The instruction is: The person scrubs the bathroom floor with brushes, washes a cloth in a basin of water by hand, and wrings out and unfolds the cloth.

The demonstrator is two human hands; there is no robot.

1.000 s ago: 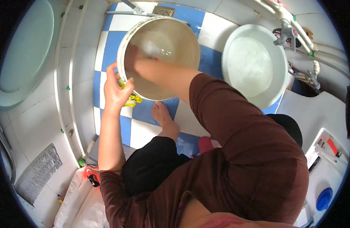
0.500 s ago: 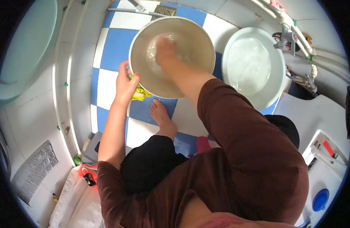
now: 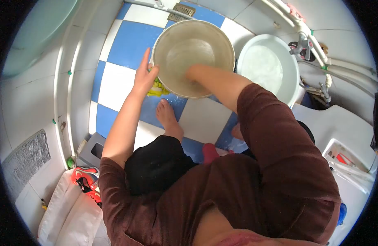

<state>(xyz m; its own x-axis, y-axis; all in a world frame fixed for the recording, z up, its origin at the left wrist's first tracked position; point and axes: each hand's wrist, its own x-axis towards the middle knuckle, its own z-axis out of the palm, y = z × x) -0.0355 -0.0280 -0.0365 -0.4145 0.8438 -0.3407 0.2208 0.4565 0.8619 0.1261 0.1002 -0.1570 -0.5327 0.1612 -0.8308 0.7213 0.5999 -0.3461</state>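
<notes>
A large round bucket (image 3: 193,37) stands on the blue and white floor, with murky liquid inside. At its left rim is my left hand (image 3: 146,74), the index finger stretched out and the thumb against the rim. My right hand (image 3: 194,72) reaches down inside the bucket; its fingers are hidden in the liquid or blurred. Just below my left hand, a yellow-green cloth or bag (image 3: 157,88) lies on the floor against the bucket. Right of the bucket sits a pale basin (image 3: 293,76) with cloudy water.
A metal tap (image 3: 300,44) and white pipes run along the right wall. A floor drain (image 3: 181,12) lies behind the bucket. At right is a white surface (image 3: 341,119) with a recessed tray. Red and black shoes (image 3: 86,182) are at lower left, beside a grey stool (image 3: 92,148).
The bucket shows further right in the view. My right hand has moved from the bucket's left side toward its lower middle. My left hand's index finger has straightened away from the rim.
</notes>
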